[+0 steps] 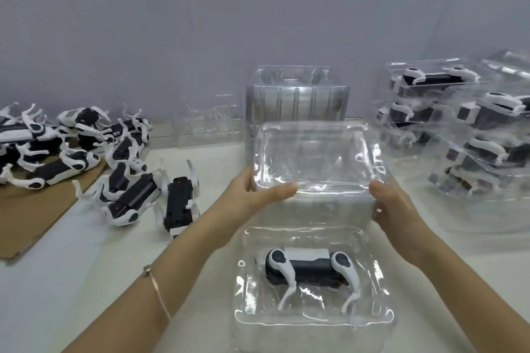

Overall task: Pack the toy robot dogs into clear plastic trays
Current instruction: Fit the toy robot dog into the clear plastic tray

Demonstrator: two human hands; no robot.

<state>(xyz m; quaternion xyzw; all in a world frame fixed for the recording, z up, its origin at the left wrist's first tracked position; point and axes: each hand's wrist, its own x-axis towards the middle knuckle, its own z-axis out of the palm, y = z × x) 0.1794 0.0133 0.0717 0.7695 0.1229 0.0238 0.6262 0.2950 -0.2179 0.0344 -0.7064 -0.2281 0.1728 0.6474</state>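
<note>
One toy robot dog (308, 268) is in, clear cover (312, 157) next.
Close by, the dog lies on its side in the bottom tray (315, 324). Just above it, the left hand (258, 195) and right hand (393, 203) pinch the cover's near edge, thumbs on top; the other fingers are hard to see through the plastic. It likely needs to drop flat over the dog. Farther back sit loose dogs (137, 192), empty trays (298, 103) and packed trays (487, 112), cut off at the right.

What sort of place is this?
Probably a toy packing bench: loose robot dogs heaped left, empty trays stacked behind, packed trays piled right. The left hand and right hand hold a clear tray.
</note>
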